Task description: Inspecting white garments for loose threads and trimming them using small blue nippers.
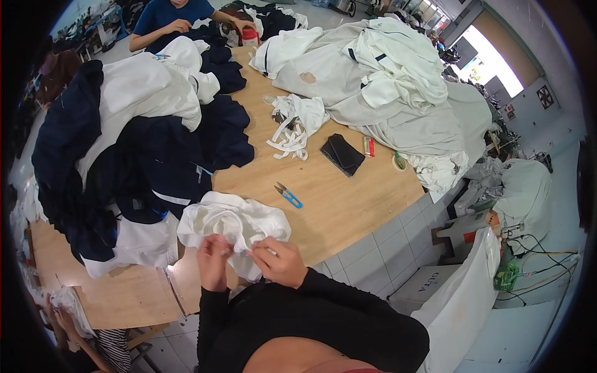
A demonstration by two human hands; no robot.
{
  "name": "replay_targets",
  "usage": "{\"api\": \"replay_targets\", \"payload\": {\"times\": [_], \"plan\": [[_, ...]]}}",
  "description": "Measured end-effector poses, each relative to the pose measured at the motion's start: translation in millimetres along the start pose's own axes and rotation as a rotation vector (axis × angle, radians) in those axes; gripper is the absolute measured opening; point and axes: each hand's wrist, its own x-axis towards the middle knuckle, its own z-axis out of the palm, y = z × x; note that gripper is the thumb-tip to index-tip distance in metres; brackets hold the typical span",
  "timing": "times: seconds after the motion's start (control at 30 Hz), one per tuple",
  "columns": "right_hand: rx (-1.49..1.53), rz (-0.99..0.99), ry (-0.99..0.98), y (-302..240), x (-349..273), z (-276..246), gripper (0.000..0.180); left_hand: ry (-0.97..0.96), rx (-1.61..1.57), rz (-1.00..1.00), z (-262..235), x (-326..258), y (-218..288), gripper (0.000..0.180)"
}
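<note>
A bunched white garment (239, 214) lies at the table's near edge, in front of my body. My left hand (214, 260) pinches its near edge, thumb and fingers pressed together. Close by on the right, my right hand (278, 261) also grips the white cloth with curled fingers. The fingertips of both hands are only a small gap apart, and the fold between them is too small to make out. Beyond the garment, blue-handled thread snips (290, 196) rest on the table, touched by neither hand.
Navy and white garments (155, 146) are heaped at left, white ones (385, 68) at far right. A black wallet-like pouch (342, 155), a small red-and-white box (369, 147), a green tape roll (399, 161) and white fabric scraps (298, 121) lie on the wooden table (336, 214). Another person (177, 25) works at the far end.
</note>
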Motion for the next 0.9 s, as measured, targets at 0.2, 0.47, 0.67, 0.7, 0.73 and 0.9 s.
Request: {"api": "replay_targets", "payload": {"times": [0.2, 0.47, 0.67, 0.7, 0.73, 0.9], "plan": [[0.050, -0.086, -0.121, -13.6, 0.8, 5.8, 0.017, -0.124, -0.416, -0.177, 16.7, -3.1, -11.1, 0.057], [-0.009, 0.030, -0.037, 7.9, -27.3, 8.8, 0.017, 0.097, -0.067, 0.068, 28.9, 5.3, 38.4, 0.024], [-0.035, -0.009, 0.034, 4.7, -16.4, 12.1, 0.018, 0.077, 0.004, -0.150, -3.9, -5.0, 7.3, 0.034], [-0.032, -0.007, 0.028, 4.0, -17.5, 12.2, 0.018, 0.082, 0.001, -0.154, 2.3, -8.3, 13.3, 0.034], [-0.046, -0.037, 0.037, 3.7, -17.1, 13.0, 0.019, 0.070, -0.120, -0.231, 16.0, -9.3, 26.6, 0.035], [-0.055, -0.127, -0.016, -1.0, -16.8, 10.5, 0.020, 0.076, -0.121, -0.072, 28.1, 5.0, 25.8, 0.039]]}}
